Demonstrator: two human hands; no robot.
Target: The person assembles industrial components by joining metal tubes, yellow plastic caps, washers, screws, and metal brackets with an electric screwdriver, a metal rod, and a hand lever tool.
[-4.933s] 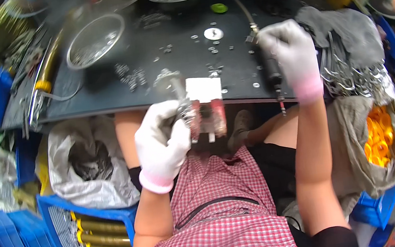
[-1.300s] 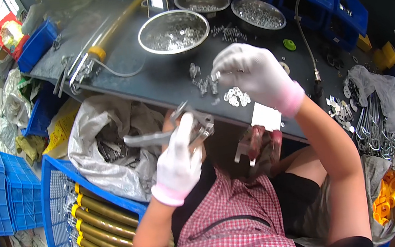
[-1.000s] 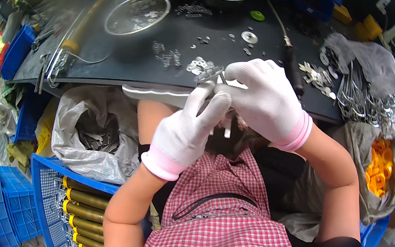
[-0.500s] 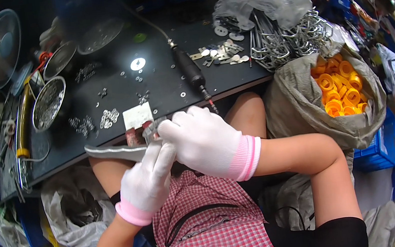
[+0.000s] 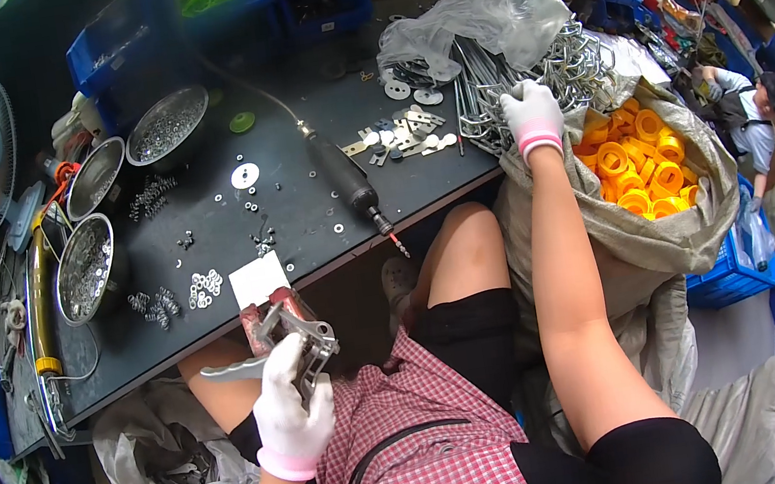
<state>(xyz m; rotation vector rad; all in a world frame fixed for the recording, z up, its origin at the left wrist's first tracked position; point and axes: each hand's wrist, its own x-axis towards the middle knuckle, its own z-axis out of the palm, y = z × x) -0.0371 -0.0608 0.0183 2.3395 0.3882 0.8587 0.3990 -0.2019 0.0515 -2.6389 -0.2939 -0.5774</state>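
My left hand [image 5: 295, 415], in a white glove with a pink cuff, is closed around a grey metal lever assembly [image 5: 313, 344]. Its long flat handle [image 5: 235, 370] sticks out to the left. The assembly sits against a holder with two red jaws [image 5: 253, 328] at the table's front edge. Farther right, my gloved right hand [image 5: 531, 113] reaches onto a heap of bent metal rods [image 5: 485, 109] with hooked ends. Its fingers are curled down among them, and their tips are hidden, so what they grip cannot be seen.
A pen-shaped black power screwdriver [image 5: 343, 174] lies mid-table on its cable. Metal bowls [image 5: 86, 269] hold small parts; washers [image 5: 206, 289] and springs [image 5: 159, 309] lie loose. Flat metal plates [image 5: 407, 133] are beyond. A sack [image 5: 594, 233] of yellow rings [image 5: 640, 169] stands right.
My right hand has left the metal assembly and moved right, onto the heap of rods. My left hand stays with the assembly, which now shows more openly. The view has shifted.
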